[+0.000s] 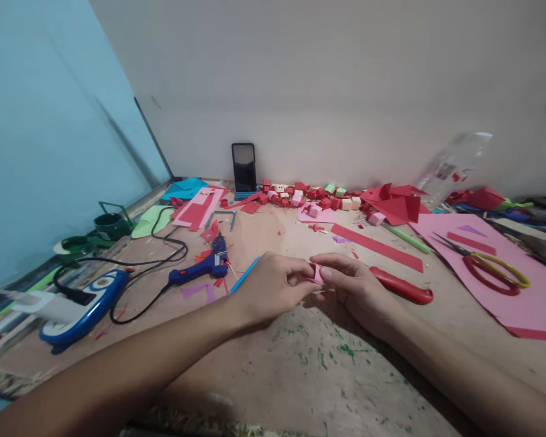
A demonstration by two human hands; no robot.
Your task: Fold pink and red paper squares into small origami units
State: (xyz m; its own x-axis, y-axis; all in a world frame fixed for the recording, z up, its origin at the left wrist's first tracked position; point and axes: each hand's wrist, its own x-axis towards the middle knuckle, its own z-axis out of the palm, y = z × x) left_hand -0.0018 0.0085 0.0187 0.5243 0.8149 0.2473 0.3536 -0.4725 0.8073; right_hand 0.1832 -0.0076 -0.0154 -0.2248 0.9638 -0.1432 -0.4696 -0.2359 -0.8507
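Pinching one pink piece (317, 274), left hand (275, 285) and right hand (357, 288) curl inward. Left of it: one glue gun (202, 264).

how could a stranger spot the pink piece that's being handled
Find the table, then the left hand and right hand meeting near its middle. Between them sits a small pink piece. Unlike the pink blocks farther back, it is held.

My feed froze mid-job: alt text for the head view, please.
Left hand and right hand hold a small pink piece over a worktable. A blue glue gun lies to the left, scissors on pink paper to the right; small cubes and a phone sit near the wall behind.
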